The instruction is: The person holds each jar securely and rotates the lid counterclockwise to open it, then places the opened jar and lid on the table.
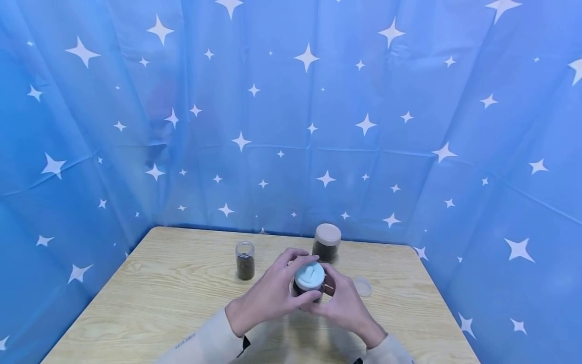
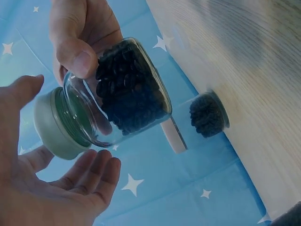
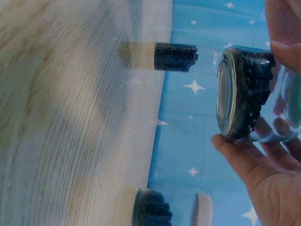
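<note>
A clear glass jar point(image 2: 134, 87) of dark, bean-like pieces is held above the table, with a pale blue-green lid point(image 1: 309, 275) at its mouth. My right hand point(image 1: 343, 301) grips the jar's glass body, thumb on one side and fingers round the other. Around the lid curls my left hand point(image 1: 277, 290), its thumb and index finger at opposite edges in the head view. In the left wrist view, that hand's other fingers extend beside the jar's neck. Dark contents fill the lower part of the glass, with a bare band below the lid.
Behind the hands stands a larger jar point(image 1: 326, 240) with a pale lid and dark contents. A narrow glass jar point(image 1: 245, 265), partly filled with dark bits, is on the left. A clear round disc point(image 1: 362, 287) lies on the wooden table point(image 1: 182, 283). A starry blue curtain point(image 1: 282, 101) encloses it.
</note>
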